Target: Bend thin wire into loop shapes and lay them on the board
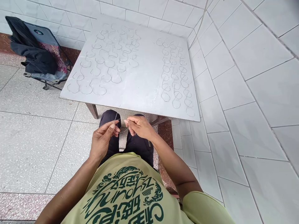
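A thin, curved piece of wire (123, 131) spans the space between my two hands, above my knees and just in front of the table edge. My left hand (104, 133) pinches it between thumb and fingers, and one straight end sticks up past the fingertips. On the other side, my right hand (137, 126) grips the curved part with its fingertips. Many bent wire pieces (109, 63) with open loops lie in rows on the left half of the white table (144, 81). Wire pieces with rounder loops (177, 85) lie in columns on the right half.
White tiled walls (229, 93) border the table at the back and right. A folding chair (54, 53) with dark cloth (35, 51) draped over it stands at the left on the speckled floor (35, 140). A cable (201, 25) hangs in the wall corner.
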{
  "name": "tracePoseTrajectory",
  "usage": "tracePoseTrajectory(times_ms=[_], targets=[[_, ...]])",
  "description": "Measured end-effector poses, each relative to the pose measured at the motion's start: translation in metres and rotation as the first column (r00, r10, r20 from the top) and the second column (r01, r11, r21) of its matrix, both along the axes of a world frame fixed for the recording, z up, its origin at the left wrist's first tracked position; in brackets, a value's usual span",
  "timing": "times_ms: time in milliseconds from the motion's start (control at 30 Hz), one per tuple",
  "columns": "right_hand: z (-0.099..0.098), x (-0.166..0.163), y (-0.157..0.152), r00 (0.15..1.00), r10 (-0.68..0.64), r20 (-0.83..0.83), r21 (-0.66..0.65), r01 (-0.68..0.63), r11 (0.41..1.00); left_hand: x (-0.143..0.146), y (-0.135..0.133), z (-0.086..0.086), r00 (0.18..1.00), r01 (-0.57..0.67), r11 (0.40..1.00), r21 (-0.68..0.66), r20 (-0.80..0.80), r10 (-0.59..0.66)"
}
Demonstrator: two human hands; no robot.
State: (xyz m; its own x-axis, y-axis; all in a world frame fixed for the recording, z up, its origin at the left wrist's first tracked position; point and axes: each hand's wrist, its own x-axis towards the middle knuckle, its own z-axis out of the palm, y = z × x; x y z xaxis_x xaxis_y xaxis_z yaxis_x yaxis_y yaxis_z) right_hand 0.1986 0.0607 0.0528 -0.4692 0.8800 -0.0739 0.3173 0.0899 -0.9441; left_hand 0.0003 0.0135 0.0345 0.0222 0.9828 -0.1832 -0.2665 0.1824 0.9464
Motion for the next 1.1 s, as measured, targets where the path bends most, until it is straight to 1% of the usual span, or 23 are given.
tracePoseTrajectory(times_ms=[133, 267, 433, 567, 700, 767, 867, 967, 1033, 1100], targets=[[0.0, 0.0, -0.001, 0.999, 0.028, 0.035, 0.057, -0.03, 0.998, -0.008, 0.007, 0.008, 0.988, 0.068, 0.996, 0.056, -0.142, -0.06], [0.0, 0.0, -0.001, 0.997, 0.04, 0.061, 0.066, -0.044, 0.997, -0.012, 0.012, 0.012, 0.97, 0.112, 0.992, 0.05, -0.221, -0.099], [0.001, 0.003, 0.002, 0.993, 0.07, 0.094, 0.059, -0.075, 0.995, -0.01, 0.008, 0.007, 0.974, 0.114, 0.993, 0.033, -0.201, -0.105], [0.002, 0.007, 0.006, 0.993, 0.081, 0.086, 0.039, -0.085, 0.996, -0.006, 0.003, 0.0, 0.992, 0.089, 0.996, 0.002, -0.09, -0.088], [0.0, 0.007, 0.004, 1.0, 0.02, 0.009, -0.011, -0.02, 1.0, -0.004, 0.005, -0.003, 0.997, 0.082, 0.996, -0.027, 0.007, -0.081], [-0.002, 0.005, 0.001, 0.999, -0.033, -0.043, -0.052, 0.031, 0.998, -0.003, 0.007, -0.001, 0.998, 0.063, 0.998, -0.029, 0.006, -0.063], [-0.005, 0.002, -0.005, 0.991, -0.104, -0.087, -0.088, 0.096, 0.991, -0.001, 0.01, 0.003, 0.999, 0.021, 0.999, -0.029, -0.038, -0.022], [-0.009, 0.0, -0.01, 0.981, -0.175, -0.079, -0.072, 0.17, 0.983, 0.001, 0.013, 0.004, 0.997, -0.018, 1.0, -0.009, -0.08, 0.017], [-0.009, 0.0, -0.011, 0.978, -0.204, -0.051, -0.033, 0.203, 0.979, 0.004, 0.015, 0.004, 0.996, -0.03, 1.0, 0.007, -0.087, 0.031], [-0.008, 0.001, -0.01, 0.978, -0.207, -0.011, 0.019, 0.207, 0.978, 0.006, 0.017, 0.004, 0.995, -0.034, 0.999, 0.014, -0.09, 0.035]])
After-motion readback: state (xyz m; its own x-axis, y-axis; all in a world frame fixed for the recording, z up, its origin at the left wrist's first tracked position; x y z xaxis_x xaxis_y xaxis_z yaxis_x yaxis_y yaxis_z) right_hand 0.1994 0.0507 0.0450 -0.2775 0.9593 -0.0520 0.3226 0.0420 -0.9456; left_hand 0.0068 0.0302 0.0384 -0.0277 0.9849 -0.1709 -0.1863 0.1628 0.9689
